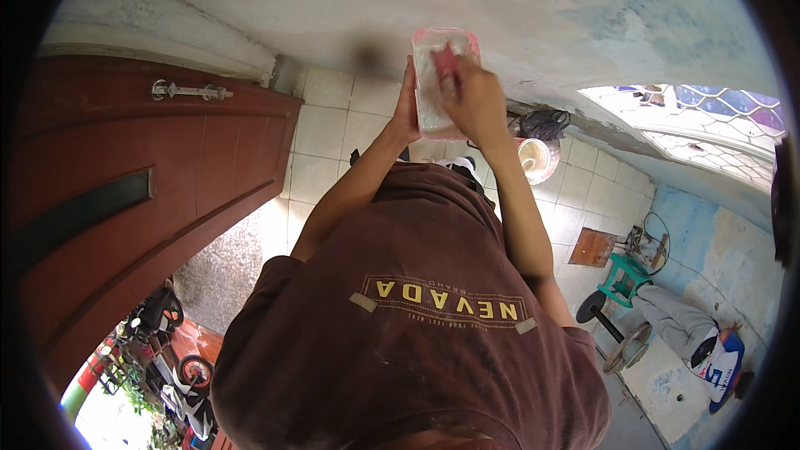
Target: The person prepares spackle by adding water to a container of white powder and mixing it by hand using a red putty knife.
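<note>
A shallow rectangular tub with a pinkish rim (436, 31) is held up in front of me, close to the wall. Whitish paste (432, 104) coats its inside. My left hand (406, 108) grips the tub along its left side. Over the tub's right part, my right hand (479, 104) is closed on a red hand tool (446, 60) that reaches into the paste. The tool's working end is hidden in the tub and blurred, so its exact kind cannot be made out.
A patchy, pale wall (350, 0) rises ahead. A whitish bucket (546, 162) and a dark bag (543, 123) stand on the tiled floor at right. A brown door (200, 142) is at left. Farther right are a green stool (618, 279) and a person (687, 325) in grey trousers.
</note>
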`<state>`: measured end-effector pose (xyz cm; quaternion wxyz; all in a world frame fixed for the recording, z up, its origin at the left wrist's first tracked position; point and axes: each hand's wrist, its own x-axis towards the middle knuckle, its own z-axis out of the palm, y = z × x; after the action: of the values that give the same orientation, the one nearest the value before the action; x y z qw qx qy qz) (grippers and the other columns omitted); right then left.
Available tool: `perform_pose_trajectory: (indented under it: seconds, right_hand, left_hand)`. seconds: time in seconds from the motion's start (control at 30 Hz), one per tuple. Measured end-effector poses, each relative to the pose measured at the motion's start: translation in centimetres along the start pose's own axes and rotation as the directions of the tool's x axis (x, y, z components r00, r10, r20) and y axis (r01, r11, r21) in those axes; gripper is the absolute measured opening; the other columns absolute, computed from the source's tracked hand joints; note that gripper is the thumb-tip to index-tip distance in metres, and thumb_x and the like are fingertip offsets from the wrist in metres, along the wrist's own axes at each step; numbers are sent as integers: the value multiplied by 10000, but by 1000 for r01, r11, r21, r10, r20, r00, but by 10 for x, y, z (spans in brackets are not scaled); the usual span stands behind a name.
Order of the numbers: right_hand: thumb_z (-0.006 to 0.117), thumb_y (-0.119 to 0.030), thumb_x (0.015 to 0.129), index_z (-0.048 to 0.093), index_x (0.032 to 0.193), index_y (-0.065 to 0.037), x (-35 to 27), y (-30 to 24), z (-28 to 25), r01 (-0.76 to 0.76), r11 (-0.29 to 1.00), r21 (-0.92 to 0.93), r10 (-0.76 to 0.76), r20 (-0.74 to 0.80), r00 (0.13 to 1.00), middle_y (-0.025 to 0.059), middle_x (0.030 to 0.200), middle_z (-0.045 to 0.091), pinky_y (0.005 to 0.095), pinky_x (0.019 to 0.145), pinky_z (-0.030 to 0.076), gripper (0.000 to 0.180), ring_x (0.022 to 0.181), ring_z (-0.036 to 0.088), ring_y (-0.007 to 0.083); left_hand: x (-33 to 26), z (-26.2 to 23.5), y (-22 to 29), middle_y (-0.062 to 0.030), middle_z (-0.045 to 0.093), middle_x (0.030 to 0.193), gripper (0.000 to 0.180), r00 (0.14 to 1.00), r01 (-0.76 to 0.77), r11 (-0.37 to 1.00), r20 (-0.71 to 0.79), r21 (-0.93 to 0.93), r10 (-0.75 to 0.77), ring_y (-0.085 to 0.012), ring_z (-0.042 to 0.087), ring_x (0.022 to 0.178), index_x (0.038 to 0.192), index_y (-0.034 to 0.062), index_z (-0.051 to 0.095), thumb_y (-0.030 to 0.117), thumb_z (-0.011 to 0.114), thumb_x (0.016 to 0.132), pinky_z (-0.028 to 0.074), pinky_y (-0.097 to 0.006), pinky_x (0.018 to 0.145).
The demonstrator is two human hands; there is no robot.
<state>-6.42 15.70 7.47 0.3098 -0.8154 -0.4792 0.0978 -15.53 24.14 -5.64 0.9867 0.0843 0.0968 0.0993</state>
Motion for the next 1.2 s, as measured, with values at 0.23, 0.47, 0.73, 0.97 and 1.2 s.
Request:
perform_pose_trajectory:
  seconds: [0.23,0.47,0.73,0.97,1.2]
  right_hand:
    - [647,-107,883,631,923,10,3,12,-22,-50,996,-67,47,-41,998,230,816,685,538,689,517,124,769,678,447]
    - [621,-146,903,637,1050,-4,-6,8,-8,117,988,-102,-107,97,989,210,889,712,543,721,558,205,815,706,421]
    - [605,-170,912,631,1055,-7,-4,21,-27,151,987,-55,-151,2,989,201,924,722,555,771,554,219,844,706,428]
    - [603,-146,904,634,1012,23,1,64,-79,-49,997,-59,52,54,997,252,899,703,573,769,550,203,850,688,468]
    - [625,-140,889,636,1041,41,-17,85,-79,50,998,-30,-46,123,991,263,880,697,548,759,549,236,844,686,470]
  left_hand:
    - [-3,13,-2,-125,479,1558,855,994,-87,995,75,56,82,-326,533,1379,1589,174,368,783,300,993,460,-546,1143]
    - [2,22,-20,-131,536,1496,912,982,-121,981,-123,154,141,-297,573,1335,1567,144,396,823,261,972,487,-510,1118]
    - [17,39,-43,-126,460,1576,922,977,-110,964,-153,240,149,-317,495,1419,1604,159,334,824,256,971,437,-527,1159]
    - [32,58,-56,-114,477,1556,882,994,-109,993,20,54,108,-333,512,1393,1593,169,352,802,276,983,434,-560,1154]
    - [61,73,-81,-126,485,1548,918,996,-90,989,-17,117,93,-319,503,1408,1599,160,339,824,239,972,442,-539,1155]
